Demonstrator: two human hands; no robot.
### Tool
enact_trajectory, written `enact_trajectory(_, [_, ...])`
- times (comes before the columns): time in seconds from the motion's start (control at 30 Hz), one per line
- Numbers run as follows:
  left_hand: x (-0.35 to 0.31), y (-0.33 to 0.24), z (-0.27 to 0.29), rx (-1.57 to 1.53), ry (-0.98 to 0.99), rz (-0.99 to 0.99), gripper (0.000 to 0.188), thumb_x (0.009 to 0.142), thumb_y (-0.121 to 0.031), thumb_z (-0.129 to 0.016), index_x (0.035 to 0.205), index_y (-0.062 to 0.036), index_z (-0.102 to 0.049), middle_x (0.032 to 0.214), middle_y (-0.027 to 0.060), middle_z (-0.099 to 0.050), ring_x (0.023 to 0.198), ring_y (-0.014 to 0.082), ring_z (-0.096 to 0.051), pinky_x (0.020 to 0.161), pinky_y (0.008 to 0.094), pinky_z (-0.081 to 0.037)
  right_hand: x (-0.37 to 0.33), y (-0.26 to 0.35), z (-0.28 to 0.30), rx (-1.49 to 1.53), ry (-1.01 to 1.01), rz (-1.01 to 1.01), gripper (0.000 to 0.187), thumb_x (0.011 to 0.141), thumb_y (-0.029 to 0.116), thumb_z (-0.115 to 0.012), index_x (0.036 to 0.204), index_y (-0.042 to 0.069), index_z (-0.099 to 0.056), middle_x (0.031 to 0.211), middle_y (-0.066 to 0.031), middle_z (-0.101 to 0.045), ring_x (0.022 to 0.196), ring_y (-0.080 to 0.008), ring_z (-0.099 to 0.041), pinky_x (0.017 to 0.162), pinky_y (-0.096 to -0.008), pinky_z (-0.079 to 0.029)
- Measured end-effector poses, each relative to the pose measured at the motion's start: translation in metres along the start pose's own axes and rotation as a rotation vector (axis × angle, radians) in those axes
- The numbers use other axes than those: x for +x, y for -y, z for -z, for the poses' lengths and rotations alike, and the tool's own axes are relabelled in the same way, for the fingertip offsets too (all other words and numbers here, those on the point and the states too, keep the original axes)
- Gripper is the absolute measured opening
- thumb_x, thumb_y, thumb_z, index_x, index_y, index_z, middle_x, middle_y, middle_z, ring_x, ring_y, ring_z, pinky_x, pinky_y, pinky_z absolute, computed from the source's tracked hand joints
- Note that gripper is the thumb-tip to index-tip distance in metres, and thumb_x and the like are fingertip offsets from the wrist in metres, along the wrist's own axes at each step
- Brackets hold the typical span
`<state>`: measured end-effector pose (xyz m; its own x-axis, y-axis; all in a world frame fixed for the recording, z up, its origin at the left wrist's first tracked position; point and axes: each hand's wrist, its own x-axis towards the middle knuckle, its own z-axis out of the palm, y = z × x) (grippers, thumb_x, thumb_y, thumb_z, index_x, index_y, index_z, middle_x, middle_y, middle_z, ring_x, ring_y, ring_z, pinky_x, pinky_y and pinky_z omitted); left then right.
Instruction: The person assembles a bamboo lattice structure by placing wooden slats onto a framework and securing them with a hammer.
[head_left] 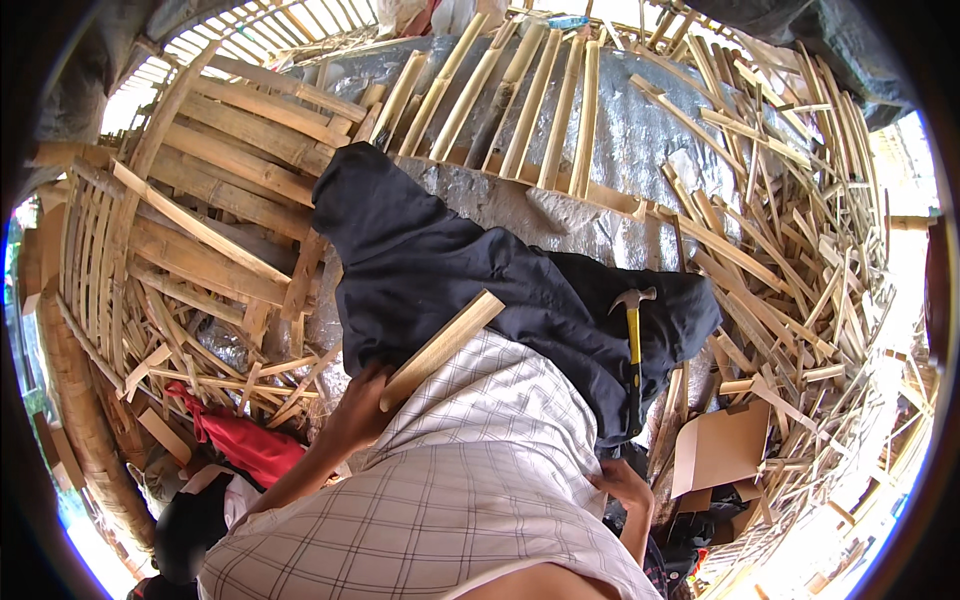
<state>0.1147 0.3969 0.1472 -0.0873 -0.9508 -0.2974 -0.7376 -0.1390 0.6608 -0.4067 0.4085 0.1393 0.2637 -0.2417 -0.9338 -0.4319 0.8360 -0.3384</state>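
Bamboo slat (445, 350) lies across the dark trousers (440, 240) and checked shirt (420, 490), toward seven o'clock from centre, its lower end apparently pinched by the left hand (358, 408); the right hand (625, 484) is at the shirt's side, its grip impossible to tell. A spaced row of slats (532, 105) already spans a bamboo rail (620, 203) at twelve o'clock; this one seems not yet added, the claw hammer (634, 350) lying unheld toward four o'clock.

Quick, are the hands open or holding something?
Left hand: at the lower end of the wooden strip; grip can't be told.
Right hand: by the checked shirt, fingers partly hidden; can't tell.
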Motion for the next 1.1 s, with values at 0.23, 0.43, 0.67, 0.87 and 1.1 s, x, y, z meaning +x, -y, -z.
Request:
enact_trajectory(0.23, [-0.001,-0.021,0.023,-0.299,0.102,0.314,0.03,0.079,-0.021,-0.082,0.093,0.0017,-0.069,0.083,0.0236,-0.069,0.086,0.0452,-0.069,0.073,0.0476,-0.054,0.014,0.011,0.012,0.321,0.081,0.19,0.041,0.09,0.007,-0.077,0.127,-0.007,-0.066,0.121,-0.0087,-0.07,0.111,-0.0166,-0.063,0.1,-0.0288,-0.045])
enact_trajectory(0.43, [0.004,0.01,0.037,-0.029,0.067,0.323,0.025,0.076,-0.015,-0.082,0.08,0.005,-0.067,0.067,0.022,-0.065,0.064,0.0377,-0.067,0.058,0.0449,-0.05,0.024,0.017,0.015,0.32,0.025,0.307,0.046,0.09,0.015,-0.08,0.129,-0.004,-0.066,0.106,-0.0015,-0.071,0.092,-0.0096,-0.06,0.086,-0.0251,-0.047])
enact_trajectory(0.67, [-0.039,0.089,0.001,-0.694,-0.09,0.678,0.009,0.086,-0.003,-0.068,0.086,-0.0013,-0.059,0.061,0.0048,-0.058,0.044,0.014,-0.056,0.038,0.0289,-0.04,0.043,-0.039,-0.004,0.189,0.015,0.22,0.056,0.094,0.03,-0.078,0.134,-0.006,-0.062,0.118,-0.0044,-0.071,0.104,-0.0086,-0.06,0.09,-0.0274,-0.049])
enact_trajectory(0.87, [-0.067,0.096,-0.006,-0.6,0.113,0.688,0.011,0.086,-0.001,-0.07,0.088,-0.001,-0.059,0.062,0.0045,-0.059,0.046,0.0152,-0.057,0.04,0.0308,-0.043,0.067,-0.105,-0.022,-0.298,0.432,-0.213,0.077,0.083,0.073,-0.073,0.108,0.0,-0.067,0.098,-0.0017,-0.057,0.095,-0.0178,-0.051,0.087,-0.0336,-0.043])
enact_trajectory(1.1, [-0.061,0.121,-0.028,-0.625,0.128,0.712,0.016,0.083,-0.002,-0.076,0.091,0.0007,-0.063,0.07,0.0064,-0.064,0.051,0.016,-0.061,0.045,0.0298,-0.047,0.113,-0.106,-0.018,-0.581,0.239,-0.318,0.069,0.068,0.056,-0.087,0.109,0.001,-0.075,0.096,-0.0111,-0.074,0.085,-0.0231,-0.067,0.072,-0.0387,-0.054])
